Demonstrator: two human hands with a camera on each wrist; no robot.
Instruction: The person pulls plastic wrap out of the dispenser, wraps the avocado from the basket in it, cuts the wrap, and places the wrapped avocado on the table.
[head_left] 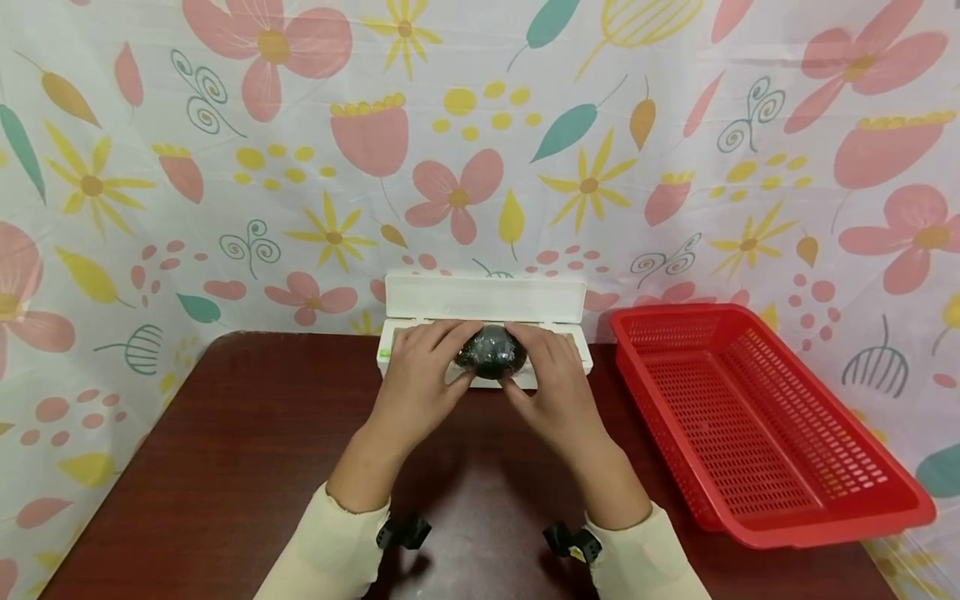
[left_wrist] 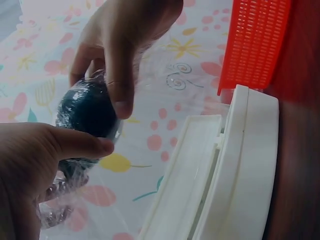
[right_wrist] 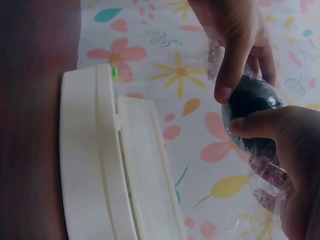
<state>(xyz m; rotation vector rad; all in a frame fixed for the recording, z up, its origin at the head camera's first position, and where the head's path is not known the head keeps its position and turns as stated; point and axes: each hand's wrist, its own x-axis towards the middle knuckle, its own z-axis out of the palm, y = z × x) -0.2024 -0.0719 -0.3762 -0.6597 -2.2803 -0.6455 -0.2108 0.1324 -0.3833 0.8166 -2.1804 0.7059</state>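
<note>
A dark, rounded object [head_left: 491, 352] is held up between both hands, in front of a white cling film dispenser [head_left: 485, 298]. Clear cling film [left_wrist: 52, 217] wraps it, with loose crumpled ends trailing at its sides. My left hand [head_left: 423, 375] grips the object from the left, thumb along the near side. From the right, my right hand [head_left: 555, 383] grips it in the same way. Both thumbs press on the wrapped surface in the left wrist view, where the dark object [left_wrist: 90, 112] looks smooth and shiny. What kind of thing it is cannot be told.
The dispenser's lid stands raised, and a green slider [right_wrist: 114, 73] shows at its left end. A red perforated plastic basket [head_left: 750, 417] stands to the right on the brown table [head_left: 262, 450]. A flower-patterned cloth [head_left: 465, 108] hangs behind the table.
</note>
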